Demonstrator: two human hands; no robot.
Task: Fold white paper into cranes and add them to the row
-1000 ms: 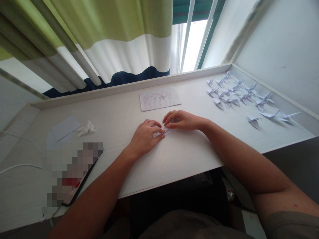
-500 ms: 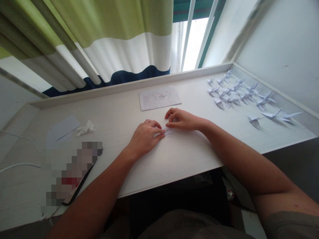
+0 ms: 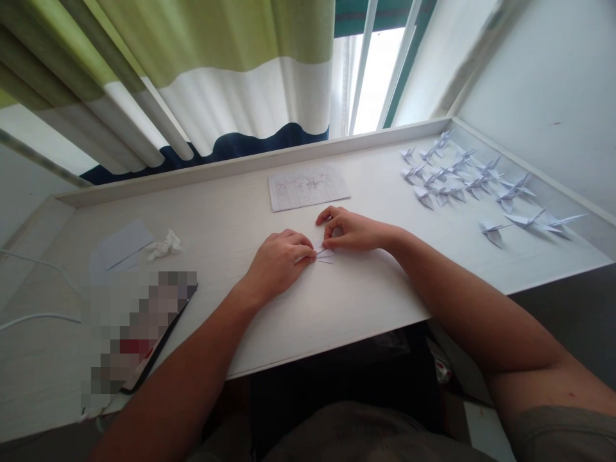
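A small piece of folded white paper lies low over the white desk, between my two hands. Thumb and fingertips of my left hand pinch its left side. My right hand grips the upper part with thumb and index finger, the other fingers curled above it. Narrow folded points of the paper show below the fingertips; the rest is covered by my fingers. Several folded paper cranes stand in loose rows at the right of the desk.
A printed sheet lies just beyond my hands. On the left are flat white papers, a crumpled tissue, a phone-like object with a blurred screen, and white cables. A raised ledge runs along the back edge.
My left thumb has drawn in closer to the index finger on the paper. The right hand has shifted very slightly and keeps its pinch.
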